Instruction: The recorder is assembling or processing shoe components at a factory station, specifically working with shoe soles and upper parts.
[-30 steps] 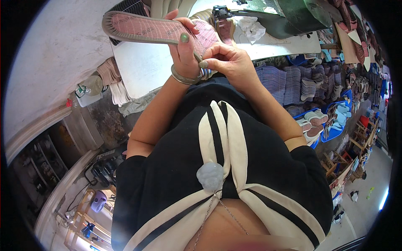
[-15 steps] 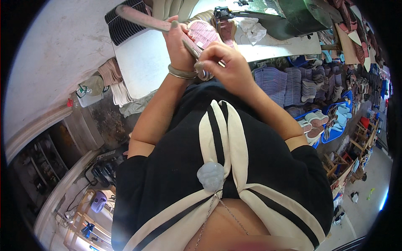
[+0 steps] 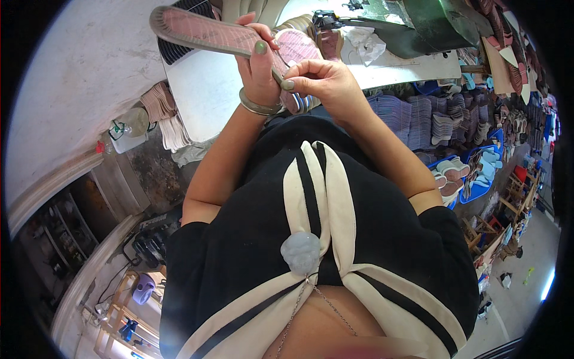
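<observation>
A long insole (image 3: 203,30) with a pink printed face and a grey rim is raised over the white table. My left hand (image 3: 260,75) is closed round its narrower part, thumb along the rim, so the broad end points up to the left. At the end nearer my body, my right hand (image 3: 332,84) pinches the grey rim between thumb and fingers. A thin dark strip runs along the edge by these fingertips; whether it is loose I cannot tell. Just behind the hands lie more pink-faced insoles (image 3: 299,42) in a row.
The white table (image 3: 200,90) carries black stacked soles (image 3: 170,51) at the far left and crumpled white paper (image 3: 366,45). A green machine (image 3: 430,30) stands at the back right. Stacked insoles (image 3: 388,116) and blue crates (image 3: 478,188) of shoe parts fill the right side.
The insole has turned so more of its pink face shows, and its broad end has moved a little left. My right hand has shifted slightly, now with its fingertips pinched at the rim.
</observation>
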Motion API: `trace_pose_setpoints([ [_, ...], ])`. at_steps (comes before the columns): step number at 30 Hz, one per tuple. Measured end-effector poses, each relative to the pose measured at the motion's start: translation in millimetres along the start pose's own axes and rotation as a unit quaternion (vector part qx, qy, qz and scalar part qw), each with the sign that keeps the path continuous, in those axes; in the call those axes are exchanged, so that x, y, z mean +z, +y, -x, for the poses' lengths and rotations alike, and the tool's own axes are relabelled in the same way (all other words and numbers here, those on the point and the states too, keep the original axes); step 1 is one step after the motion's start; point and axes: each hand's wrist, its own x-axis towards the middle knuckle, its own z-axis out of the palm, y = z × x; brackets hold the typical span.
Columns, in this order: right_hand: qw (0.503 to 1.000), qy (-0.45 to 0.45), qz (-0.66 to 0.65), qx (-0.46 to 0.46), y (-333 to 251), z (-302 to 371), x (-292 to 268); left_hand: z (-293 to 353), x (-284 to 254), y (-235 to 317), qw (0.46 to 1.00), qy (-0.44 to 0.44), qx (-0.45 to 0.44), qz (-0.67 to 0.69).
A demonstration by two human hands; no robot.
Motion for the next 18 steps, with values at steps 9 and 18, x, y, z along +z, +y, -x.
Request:
trace_pose_setpoints([
  [9, 0.997, -0.023, 0.048, -0.061, 7, -9, 6, -1, -5, 0, 0.998, -0.035, -0.039, 0.044],
  [18, 0.995, 0.085, -0.02, -0.056, 1, -9, -10, -7, -8, -12, 0.975, 0.089, -0.193, -0.06],
])
